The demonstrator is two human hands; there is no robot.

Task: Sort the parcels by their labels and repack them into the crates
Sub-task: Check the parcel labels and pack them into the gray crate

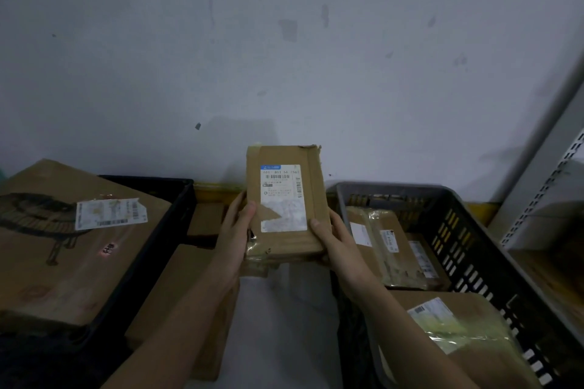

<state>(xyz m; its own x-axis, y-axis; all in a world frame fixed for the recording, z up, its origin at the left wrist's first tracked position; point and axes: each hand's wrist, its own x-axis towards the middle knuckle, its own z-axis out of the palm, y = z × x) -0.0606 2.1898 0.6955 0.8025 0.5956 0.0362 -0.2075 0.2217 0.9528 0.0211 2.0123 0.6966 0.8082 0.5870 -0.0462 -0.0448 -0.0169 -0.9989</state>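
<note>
A small brown cardboard parcel (313,199) with a white shipping label is held upright in the middle of the view, label facing me. My left hand (235,230) grips its left edge, thumb on the front. My right hand (335,240) grips its lower right edge, thumb on the front too. A black crate (177,196) on the left holds a large brown box (72,246) with a torn label. A grey crate (467,230) on the right holds several labelled parcels (395,246).
More cardboard boxes (183,294) lie on the floor between the crates, below my left arm. A pale wall (284,57) rises straight ahead. A metal shelf upright (550,174) stands at the far right.
</note>
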